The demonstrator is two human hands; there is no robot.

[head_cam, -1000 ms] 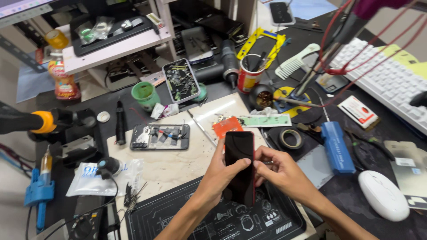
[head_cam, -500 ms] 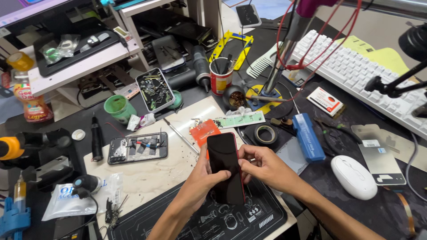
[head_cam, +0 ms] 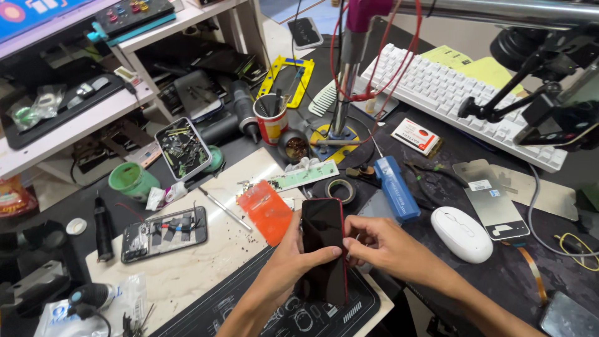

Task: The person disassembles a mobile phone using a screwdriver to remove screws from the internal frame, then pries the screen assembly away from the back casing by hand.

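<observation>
A dark smartphone with a red frame (head_cam: 323, 234) stands tilted over the black work mat (head_cam: 274, 312), screen toward me. My left hand (head_cam: 293, 259) grips it from the left, thumb across the lower screen. My right hand (head_cam: 380, 246) pinches its right edge with the fingertips. An orange plastic card (head_cam: 267, 212) lies just left of the phone on the pale marble board (head_cam: 206, 256). An opened phone with its circuit boards showing (head_cam: 163, 233) lies further left on that board.
A white mouse (head_cam: 462, 233), blue tool (head_cam: 395, 187), tape roll (head_cam: 341, 190) and silver back cover (head_cam: 493, 200) lie to the right. A white keyboard (head_cam: 455, 93) is at the back right. A red cup of tools (head_cam: 271, 118), parts tray (head_cam: 182, 148) and green pot (head_cam: 131, 181) stand behind.
The view has shifted, so the bench items sit lower and more to the left in frame. Both hands still hold the phone; the right fingers have settled on its right edge.
</observation>
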